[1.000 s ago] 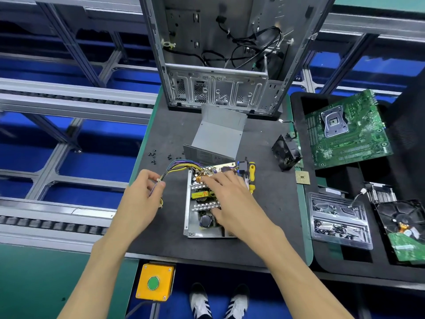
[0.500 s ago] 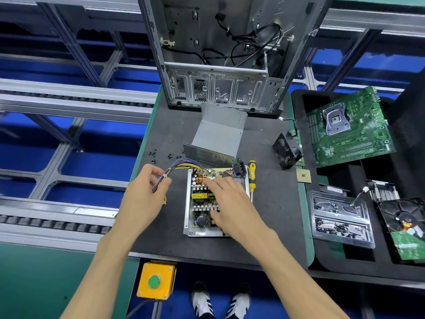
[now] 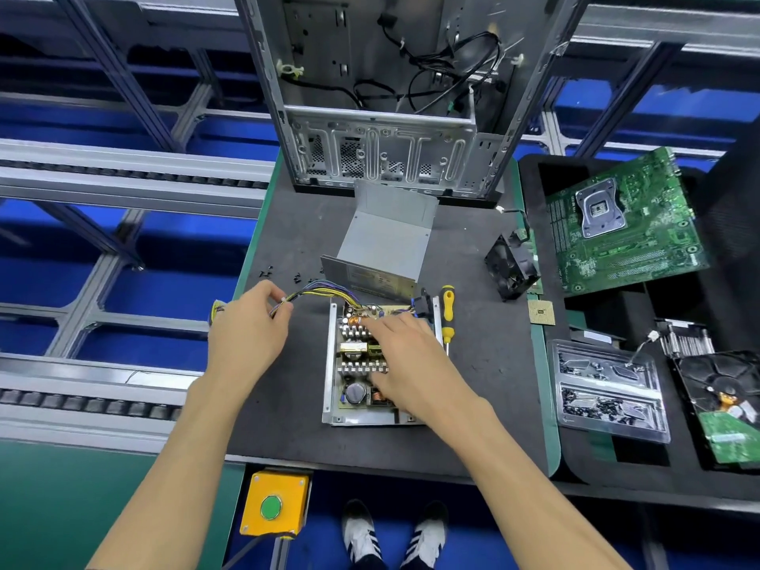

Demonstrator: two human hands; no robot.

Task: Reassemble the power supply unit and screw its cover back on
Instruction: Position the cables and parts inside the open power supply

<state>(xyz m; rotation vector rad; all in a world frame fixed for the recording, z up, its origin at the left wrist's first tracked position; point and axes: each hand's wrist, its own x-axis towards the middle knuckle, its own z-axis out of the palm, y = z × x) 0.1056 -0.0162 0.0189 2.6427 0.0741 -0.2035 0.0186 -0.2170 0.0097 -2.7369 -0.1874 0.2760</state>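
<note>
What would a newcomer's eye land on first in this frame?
Probably the open power supply tray with its exposed circuit board at the centre of the dark mat, the right hand resting flat on it while the left hand pinches its bundle of coloured wires. Behind stands the bare grey metal computer case, and a green motherboard lies to the right.

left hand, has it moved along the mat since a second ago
Yes. The left hand, pinching the wire bundle, has drifted up the mat toward the loose screws, away from the near edge.
</note>
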